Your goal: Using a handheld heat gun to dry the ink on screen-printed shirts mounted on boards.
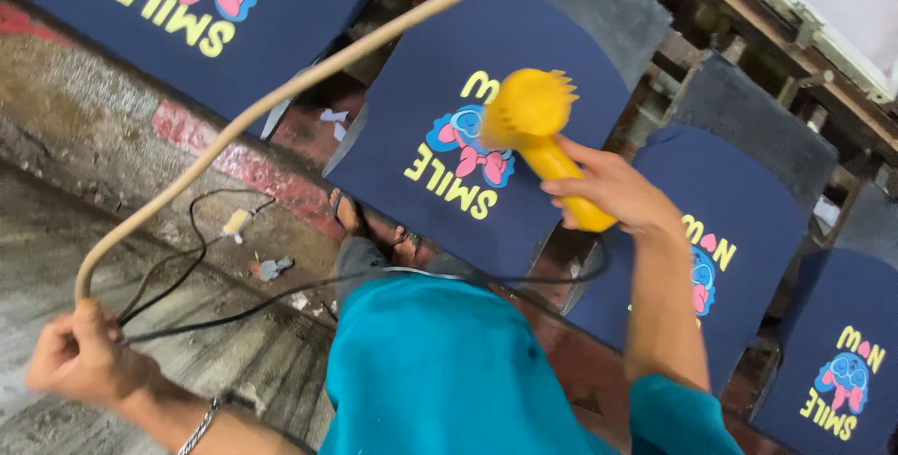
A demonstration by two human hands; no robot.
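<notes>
From the head camera, the work in hand looks like drying fresh prints: the right hand (pixel 613 191) is closed around the handle of a yellow plastic heat blower (pixel 538 123), its round vented head held just above the blue, pink and yellow cartoon print (pixel 463 156) on a dark navy fabric panel stretched over a board (pixel 412 109). The right forearm rises from the lower frame with the wrist bent inward, so the nozzle seems aimed at the print. The left hand (pixel 79 354) is fisted around the end of a pale beige hose-like cable (pixel 262 104), together with thin black cords (pixel 224 310), held low and out to the side, a metal bracelet (pixel 201 425) at the wrist; the cable arcs up and across to the top of the frame. More printed navy panels (pixel 748 249) stand in a row to the right, so I judge the next move calls for carrying the blower sideways while keeping the cable lifted off the wet ink
</notes>
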